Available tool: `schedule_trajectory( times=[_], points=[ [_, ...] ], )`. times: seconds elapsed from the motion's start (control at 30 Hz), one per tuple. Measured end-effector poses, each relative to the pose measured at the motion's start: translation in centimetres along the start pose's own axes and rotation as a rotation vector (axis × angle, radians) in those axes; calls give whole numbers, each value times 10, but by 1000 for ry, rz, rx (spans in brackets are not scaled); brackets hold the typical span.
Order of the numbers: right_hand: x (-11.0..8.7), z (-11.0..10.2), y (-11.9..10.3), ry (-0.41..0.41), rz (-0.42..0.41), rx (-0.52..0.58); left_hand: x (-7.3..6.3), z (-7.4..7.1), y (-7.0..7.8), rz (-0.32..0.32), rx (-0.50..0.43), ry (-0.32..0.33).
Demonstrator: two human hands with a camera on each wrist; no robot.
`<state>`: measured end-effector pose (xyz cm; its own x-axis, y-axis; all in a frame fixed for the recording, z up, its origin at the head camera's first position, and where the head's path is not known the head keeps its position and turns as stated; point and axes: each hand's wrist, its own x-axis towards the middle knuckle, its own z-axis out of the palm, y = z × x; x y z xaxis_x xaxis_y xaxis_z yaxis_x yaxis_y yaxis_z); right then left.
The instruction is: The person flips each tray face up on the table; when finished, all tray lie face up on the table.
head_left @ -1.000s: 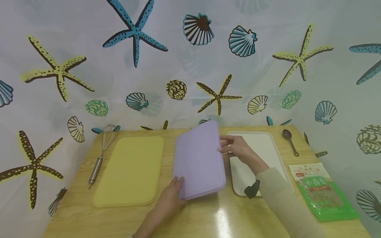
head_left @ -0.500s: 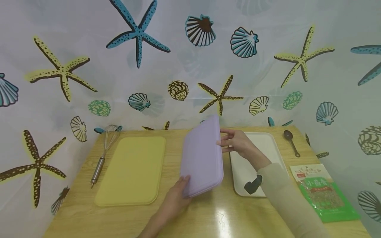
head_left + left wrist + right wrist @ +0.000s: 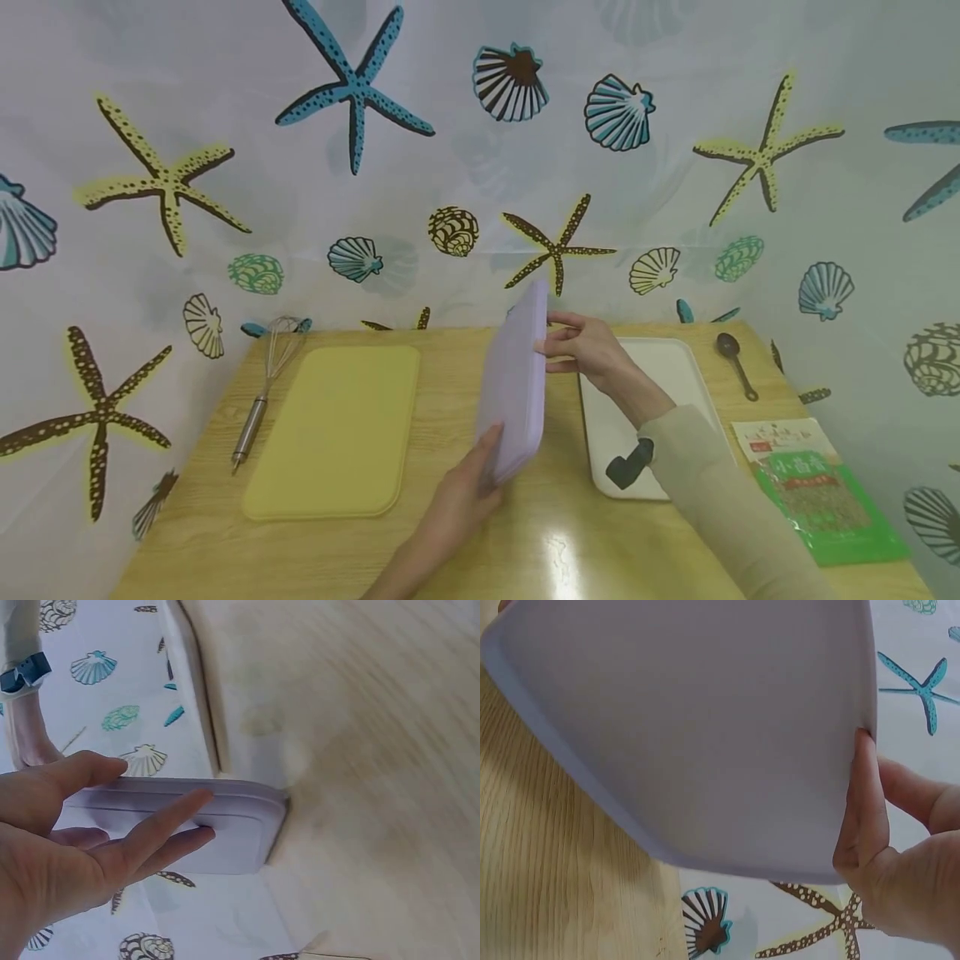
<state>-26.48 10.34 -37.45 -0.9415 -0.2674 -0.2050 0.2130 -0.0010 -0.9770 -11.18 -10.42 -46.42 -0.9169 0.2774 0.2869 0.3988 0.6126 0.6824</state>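
purple tray point(image 3: 513, 383) held up on its side in both hands, between yellow tray and white tray.
left hand point(image 3: 461, 492) grips the purple tray's near lower end, thumb on one face, fingers on the other; right hand point(image 3: 588, 350) pinches its far right edge, thumb and fingers on opposite faces. the purple tray is steeply tilted, seen nearly edge-on from the head; contact with the table point(image 3: 525, 533) cannot be told. yellow tray point(image 3: 333, 433) lies flat to its left, whisk point(image 3: 265, 387) beside that; white tray point(image 3: 615, 408) lies to its right, partly behind the right forearm, with spoon point(image 3: 738, 369) and packet point(image 3: 821, 492) further right.
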Motion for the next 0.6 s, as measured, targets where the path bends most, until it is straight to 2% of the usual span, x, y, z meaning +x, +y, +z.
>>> schedule_trajectory(
  times=[0.17, 0.43, 0.6],
  points=[
    [-3, 10, -7, 33, -2, 41, 6, -4, 17, 16, -53, 14],
    [0, 24, -15, 28, 12, 67, 15, -22, 42, -60, -140, -15],
    [4, 32, -17, -10, 16, 48, 16, -28, 49, -97, -216, -29]
  ],
)
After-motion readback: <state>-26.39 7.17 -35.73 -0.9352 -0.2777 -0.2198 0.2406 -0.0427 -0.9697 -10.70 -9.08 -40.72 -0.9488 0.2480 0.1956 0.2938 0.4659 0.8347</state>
